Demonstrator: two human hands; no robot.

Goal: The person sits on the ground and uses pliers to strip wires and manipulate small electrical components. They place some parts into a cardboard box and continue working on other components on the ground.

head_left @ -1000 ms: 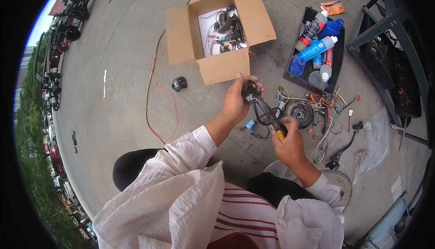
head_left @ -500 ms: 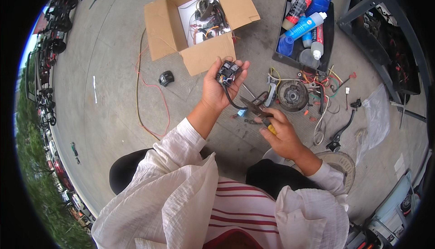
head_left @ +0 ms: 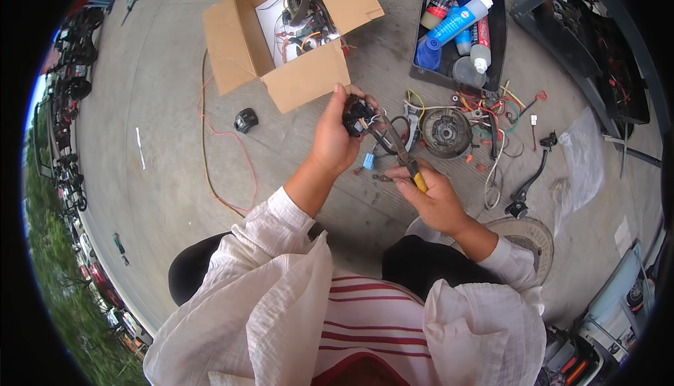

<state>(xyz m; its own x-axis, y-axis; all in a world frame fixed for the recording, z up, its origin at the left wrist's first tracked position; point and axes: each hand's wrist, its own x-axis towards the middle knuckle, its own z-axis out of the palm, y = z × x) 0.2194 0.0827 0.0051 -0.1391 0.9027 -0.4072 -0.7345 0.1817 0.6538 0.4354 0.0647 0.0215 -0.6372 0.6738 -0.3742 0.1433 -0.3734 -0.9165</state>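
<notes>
My left hand (head_left: 334, 133) is closed round a black switch housing (head_left: 358, 118), whose inner side shows small coloured wires. A black cable loops off it toward a blue connector (head_left: 368, 161). In my right hand (head_left: 437, 200) are pliers (head_left: 401, 154) with yellow grips. Their jaws reach up to the wires at the right side of the housing; whether they grip a wire is too small to tell. A second black housing piece (head_left: 246, 120) lies on the ground to the left.
Beyond my hands stands an open cardboard box (head_left: 305, 80) holding wires and parts. Right of it is a black tray (head_left: 439, 77) of bottles. A round metal part (head_left: 446, 133) lies among loose wires. Farther right are a black lever (head_left: 531, 186) and clear plastic (head_left: 583, 154).
The pliers have moved up from the cable to the wires at the housing. My left hand has turned the housing and closed more round it. The whole view has shifted slightly.
</notes>
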